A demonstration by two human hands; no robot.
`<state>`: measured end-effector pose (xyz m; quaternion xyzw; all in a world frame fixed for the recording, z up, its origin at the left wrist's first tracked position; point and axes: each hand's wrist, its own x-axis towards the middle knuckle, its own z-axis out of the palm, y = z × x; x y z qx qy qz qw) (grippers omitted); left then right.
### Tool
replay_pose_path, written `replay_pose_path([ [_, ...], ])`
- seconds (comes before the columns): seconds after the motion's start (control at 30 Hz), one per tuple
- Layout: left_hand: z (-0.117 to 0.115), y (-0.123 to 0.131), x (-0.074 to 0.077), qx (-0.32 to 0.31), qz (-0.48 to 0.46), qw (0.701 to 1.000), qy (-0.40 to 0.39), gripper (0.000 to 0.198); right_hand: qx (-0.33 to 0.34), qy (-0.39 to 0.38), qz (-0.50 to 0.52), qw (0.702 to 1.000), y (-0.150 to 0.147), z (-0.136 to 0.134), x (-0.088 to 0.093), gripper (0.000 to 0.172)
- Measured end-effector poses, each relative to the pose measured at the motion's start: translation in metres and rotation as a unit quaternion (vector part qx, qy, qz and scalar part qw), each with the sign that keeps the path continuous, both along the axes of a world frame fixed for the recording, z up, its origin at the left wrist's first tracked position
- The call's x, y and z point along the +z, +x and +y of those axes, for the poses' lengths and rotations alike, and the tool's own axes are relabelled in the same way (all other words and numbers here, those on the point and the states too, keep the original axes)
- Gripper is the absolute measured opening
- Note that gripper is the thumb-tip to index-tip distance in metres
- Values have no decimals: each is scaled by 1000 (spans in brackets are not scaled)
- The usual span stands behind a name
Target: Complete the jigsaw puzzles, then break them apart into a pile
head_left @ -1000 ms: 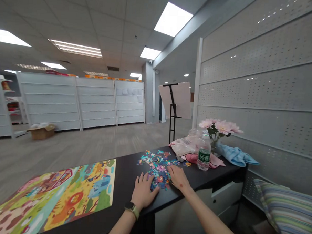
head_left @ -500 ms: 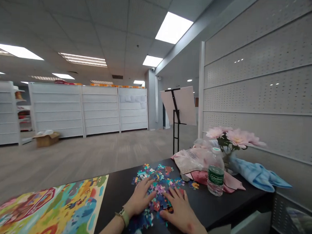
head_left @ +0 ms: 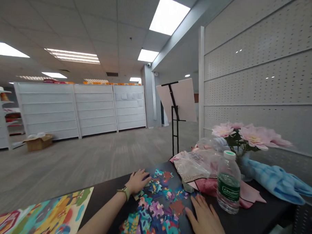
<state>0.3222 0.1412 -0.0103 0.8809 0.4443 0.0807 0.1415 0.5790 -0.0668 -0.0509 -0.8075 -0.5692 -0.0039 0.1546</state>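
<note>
Loose jigsaw puzzle pieces (head_left: pixel 157 209) in blue, purple and pink lie in a spread-out heap on the black table (head_left: pixel 104 197). On the far left edge of the heap rests my left hand (head_left: pixel 137 181), palm down with fingers apart; a watch with a pale green band is on its wrist. At the heap's right side my right hand (head_left: pixel 202 215) lies flat, fingers spread, near a reddish-brown piece. Whatever lies under either palm is hidden. A colourful illustrated sheet (head_left: pixel 61 213) covers the table's left part.
Right of my right hand stands a water bottle (head_left: pixel 229 184) with a green label. Behind it are a pink cloth (head_left: pixel 207 185) under clear plastic, pink flowers (head_left: pixel 253 135) in a vase and a blue cloth (head_left: pixel 277 179). An easel (head_left: pixel 174 131) stands beyond the table.
My hands have moved apart, the left toward the heap's far left edge, the right to its right side. More pieces show between them. The view has shifted closer to the table.
</note>
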Motion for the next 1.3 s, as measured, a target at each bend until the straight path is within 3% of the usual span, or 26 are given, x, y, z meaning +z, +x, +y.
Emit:
replay_pose_path([
  [0.1, -14, -28, 0, -30, -6, 999, -22, 63, 39, 0, 24, 999, -19, -10, -1, 66],
  [0.3, -63, -86, 13, -38, -20, 997, -59, 67, 70, 44, -5, 997, -57, -19, 21, 70],
  [0.4, -91, -101, 21, -9, -23, 998, -63, 68, 169, 45, 39, 984, -99, -29, 36, 67],
  [0.53, -123, -107, 22, 44, -28, 997, -57, 69, 345, -11, 109, 932, -173, -50, 49, 63],
  [0.67, -152, -108, 19, 89, -36, 995, -29, 58, 381, -15, 116, 917, -209, -54, 51, 50],
  [0.77, -175, -109, 16, 111, -57, 992, -23, 52, 361, 6, 116, 925, -189, -43, 55, 34],
  [0.83, -187, -109, 15, 82, -57, 994, -50, 56, 318, 47, 114, 940, -156, -31, 60, 31],
  [0.93, -197, -106, 14, 2, -28, 995, -95, 85, 204, 96, 90, 970, -96, -14, 67, 37],
  [1.0, -199, -104, 13, -18, -17, 994, -106, 96, 146, 91, 73, 982, -61, -3, 66, 40],
  [1.1, -198, -102, 12, -18, -48, 995, -90, 83, 107, 57, 51, 991, -28, 11, 53, 36],
  [1.3, -194, -115, 17, -52, -130, 988, -68, 60, 66, 12, 28, 997, -11, 21, 24, 37],
])
